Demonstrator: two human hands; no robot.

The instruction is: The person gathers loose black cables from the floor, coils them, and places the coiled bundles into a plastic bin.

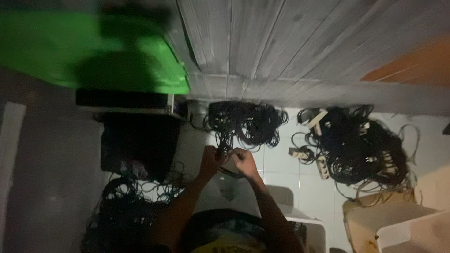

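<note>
Both my hands are raised in front of me over a white tiled floor (281,164). My left hand (209,159) and my right hand (242,160) are closed on a loop of black cable (225,146) that runs up to a tangled pile of black cables (248,122) by the grey wooden door (262,42). The hands are close together, a few centimetres apart. The light is dim, and the exact hold of the fingers is hard to make out.
A larger heap of black cables with pale power strips (356,145) lies to the right. More cables (126,206) lie at lower left below a black box (140,145). A green plastic lid or bin (93,47) fills the upper left. Beige and white containers (403,225) stand at lower right.
</note>
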